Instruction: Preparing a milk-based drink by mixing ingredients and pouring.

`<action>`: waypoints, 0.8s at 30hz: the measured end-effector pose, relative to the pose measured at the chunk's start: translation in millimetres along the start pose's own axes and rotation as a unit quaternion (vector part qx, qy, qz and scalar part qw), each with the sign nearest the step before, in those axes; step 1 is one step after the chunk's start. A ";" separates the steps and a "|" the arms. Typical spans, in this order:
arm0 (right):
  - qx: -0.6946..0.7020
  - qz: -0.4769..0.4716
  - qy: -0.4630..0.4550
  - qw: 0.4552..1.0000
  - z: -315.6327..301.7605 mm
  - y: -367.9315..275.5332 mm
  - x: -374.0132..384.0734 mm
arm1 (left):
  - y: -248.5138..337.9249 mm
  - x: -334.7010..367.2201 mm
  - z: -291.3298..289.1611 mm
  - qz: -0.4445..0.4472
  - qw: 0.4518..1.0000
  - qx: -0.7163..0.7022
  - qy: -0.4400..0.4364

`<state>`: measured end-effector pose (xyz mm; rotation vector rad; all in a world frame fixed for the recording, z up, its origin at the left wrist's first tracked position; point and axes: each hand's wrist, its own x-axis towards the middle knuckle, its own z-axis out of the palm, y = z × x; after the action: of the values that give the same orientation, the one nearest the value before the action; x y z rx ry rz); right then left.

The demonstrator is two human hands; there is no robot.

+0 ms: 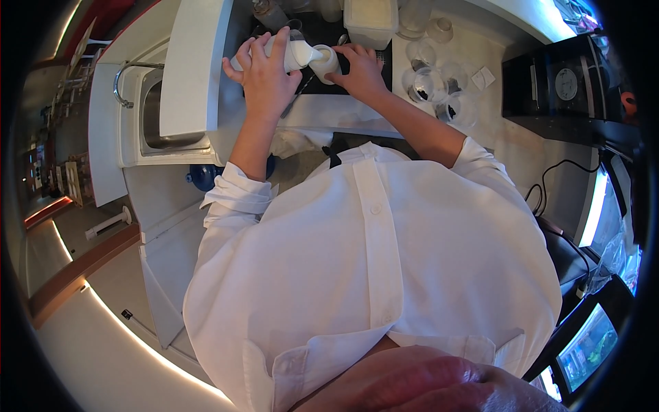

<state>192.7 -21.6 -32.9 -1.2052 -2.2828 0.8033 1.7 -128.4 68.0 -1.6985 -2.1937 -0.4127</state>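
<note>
My left hand [264, 79] is wrapped over a white bottle [296, 55], which is tipped so that its narrow neck points right. That neck meets the open mouth of a white cup-like container [325, 67]; whether liquid is flowing I cannot make out. My right hand [362, 74] grips this container from its right side, thumb at the near edge and fingers beyond. Both stand over a black mat [317, 88] on the counter. A thin dark stirring stick or spoon handle [296, 95] lies below the bottle, near my left wrist.
Right of the mat, several clear cups [429, 84], some with dark contents, stand near a white lidded tub [371, 20]. A black machine [566, 86] sits at the far right. Leftward are a white panel [194, 65] and a metal sink [154, 123] with a curved tap [122, 86].
</note>
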 end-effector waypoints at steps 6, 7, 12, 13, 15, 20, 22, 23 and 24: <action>-0.002 0.003 -0.003 1.000 -0.3 0.2 -0.3 | 0.9 -0.4 1.3 0.005 1.000 0.004 0.001; -0.002 0.003 -0.002 1.000 -0.3 -0.1 -0.4 | 0.8 -0.5 1.3 0.005 1.000 0.004 0.001; -0.003 0.004 -0.002 1.000 0.0 0.4 -1.3 | 2.1 -0.7 2.4 0.007 1.000 -0.004 0.004; -0.003 0.003 -0.002 1.000 -0.1 0.3 -1.5 | 2.4 -0.9 2.5 0.007 1.000 -0.003 0.004; -0.001 0.005 -0.006 1.000 -0.2 0.4 -2.0 | 3.1 -1.2 3.0 0.004 1.000 -0.005 0.002; -0.005 0.004 -0.004 1.000 -0.5 1.4 -3.8 | 3.5 -3.7 3.3 0.012 1.000 -0.005 0.004; -0.004 0.005 -0.006 1.000 -0.6 2.3 -3.8 | 3.7 -3.4 4.0 0.015 1.000 -0.006 0.002; -0.002 0.006 -0.006 1.000 -0.7 2.7 -3.8 | 3.9 -3.1 4.3 0.015 1.000 -0.008 0.001; 0.000 0.006 -0.006 1.000 -0.7 2.8 -3.8 | 3.7 -2.9 4.8 0.014 1.000 -0.010 0.000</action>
<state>196.8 -23.4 -34.6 -1.2179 -2.2872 0.8181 5.6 -128.0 62.5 -1.7384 -2.1696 -0.4280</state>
